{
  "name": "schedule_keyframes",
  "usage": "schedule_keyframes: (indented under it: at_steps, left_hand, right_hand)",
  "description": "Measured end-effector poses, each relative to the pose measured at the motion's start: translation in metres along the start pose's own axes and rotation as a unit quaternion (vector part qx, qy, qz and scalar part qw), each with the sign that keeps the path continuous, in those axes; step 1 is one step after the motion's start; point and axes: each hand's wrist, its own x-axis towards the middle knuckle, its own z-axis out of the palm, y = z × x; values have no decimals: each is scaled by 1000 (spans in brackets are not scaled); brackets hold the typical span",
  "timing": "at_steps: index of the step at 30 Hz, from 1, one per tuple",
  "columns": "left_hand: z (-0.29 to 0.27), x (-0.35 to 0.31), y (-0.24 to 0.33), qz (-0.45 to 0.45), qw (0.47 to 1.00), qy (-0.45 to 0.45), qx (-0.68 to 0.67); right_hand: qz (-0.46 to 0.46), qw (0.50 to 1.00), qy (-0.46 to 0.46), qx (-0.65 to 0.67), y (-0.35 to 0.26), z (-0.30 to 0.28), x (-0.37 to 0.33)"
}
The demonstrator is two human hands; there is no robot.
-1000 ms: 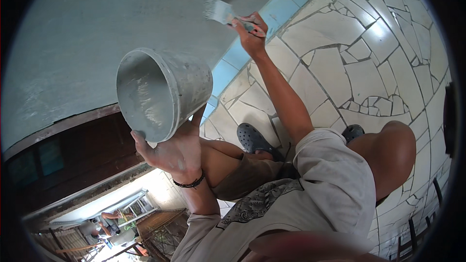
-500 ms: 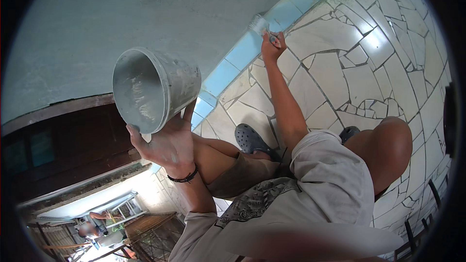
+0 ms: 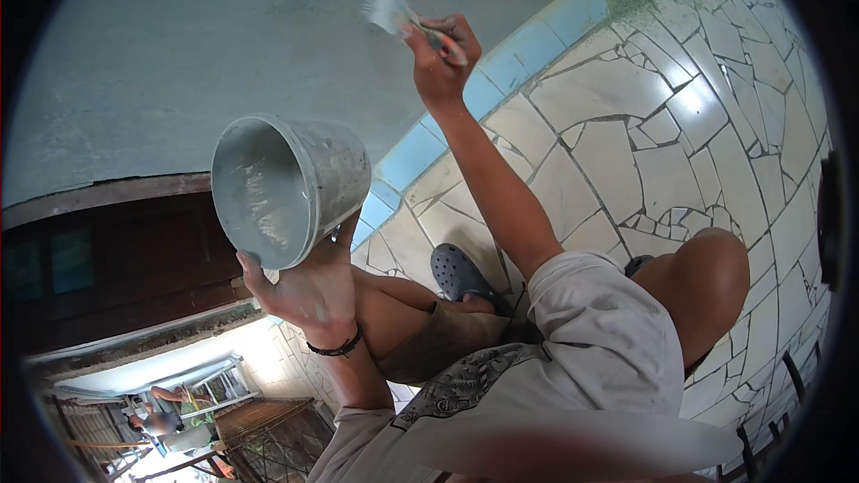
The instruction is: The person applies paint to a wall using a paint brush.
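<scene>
Head view: one round, grey-smeared plastic bucket point(image 3: 338, 165), at left of centre in front of the wall, its mouth tipped toward the camera and a pale grey coating visible inside. Left hand point(image 3: 309, 291), spread wide, held the bucket from below, thumb at the rim, some fingers hidden behind; the broad spread probably served to balance the load, and the tilt probably left the mouth clear for access from the other side. One flat paintbrush point(image 3: 387, 7) with whitish bristles and a slim handle, blurred, was gripped narrowly in the right hand point(image 3: 443, 54); the handle was pinched near its base, presumably for control, bristles directed at the smooth grey-green wall point(image 3: 161, 80). Whether they touched it could not be told. Also present: one strip of light-blue tiles point(image 3: 519, 40) along the wall's foot; one floor point(image 3: 617, 80) of irregular cream stone pieces with dark joints; one dark-grey perforated clog point(image 3: 461, 275) beneath the forearms; one thin black braided bracelet point(image 3: 338, 343) on the left wrist; one other person point(image 3: 165, 425), well apart at lower left.
</scene>
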Motion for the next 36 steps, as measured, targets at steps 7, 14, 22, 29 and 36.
schedule_keyframes:
  at_steps: [7, 14, 22, 29, 36]
  left_hand:
    - [12, 17, -17, -31, 999, -3, -4]
    - [14, 21, -23, -40, 999, 4, 20]
    - [17, 14, -15, -22, 999, -2, 27]
    - [4, 4, -3, -14, 999, -22, 28]
    - [-2, -6, 8, 19, 999, -5, 35]
  right_hand:
    - [-9, 998, -25, 63, 47, -3, -4]
    - [-74, 992, -11, -101, 90, -79, -45]
    - [-25, 964, 10, -265, 111, -125, -70]
    - [9, 957, 134, -255, 96, -97, -82]
    - [58, 997, -37, -28, -3, 32, -51]
